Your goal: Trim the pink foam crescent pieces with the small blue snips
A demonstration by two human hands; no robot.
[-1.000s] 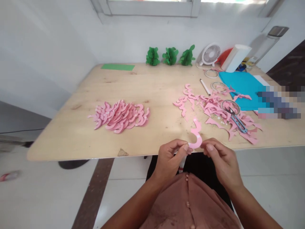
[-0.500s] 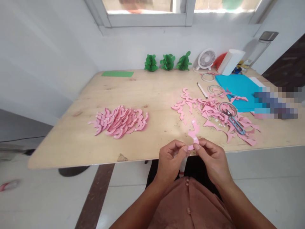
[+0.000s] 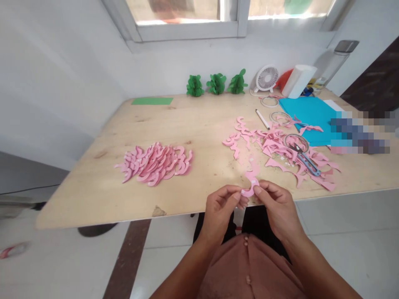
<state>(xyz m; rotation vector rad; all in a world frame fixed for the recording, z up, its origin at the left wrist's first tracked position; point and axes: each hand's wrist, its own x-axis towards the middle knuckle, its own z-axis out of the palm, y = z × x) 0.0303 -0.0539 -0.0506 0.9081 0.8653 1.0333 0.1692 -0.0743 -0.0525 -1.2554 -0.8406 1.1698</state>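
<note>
Near the table's front edge, a wavy pink paper strip [image 3: 249,192] is pinched between my two hands. My left hand [image 3: 222,209] grips its left end with thumb and fingers closed. The thumb and fingers of my right hand [image 3: 278,203] close on the strip's right side, beside a small white patch. Beyond my fingers, more pink paper [image 3: 253,168] extends away over the table, slightly blurred; whether it is joined to the strip I cannot tell. To the left lies a pile of curved pink paper pieces [image 3: 158,162], several with white patches.
Pink scraps [image 3: 271,141] lie to the right with blue-handled snips [image 3: 308,162] and tape rolls [image 3: 280,118]. A white marker [image 3: 262,119], blue sheets [image 3: 311,112], a small fan [image 3: 267,78], green paper figures [image 3: 217,84] and a green strip [image 3: 152,101] are farther back.
The strip's left end now shows curved upward toward my left fingers, with a white patch there. My left hand has shifted slightly left. The view has tilted a little.
</note>
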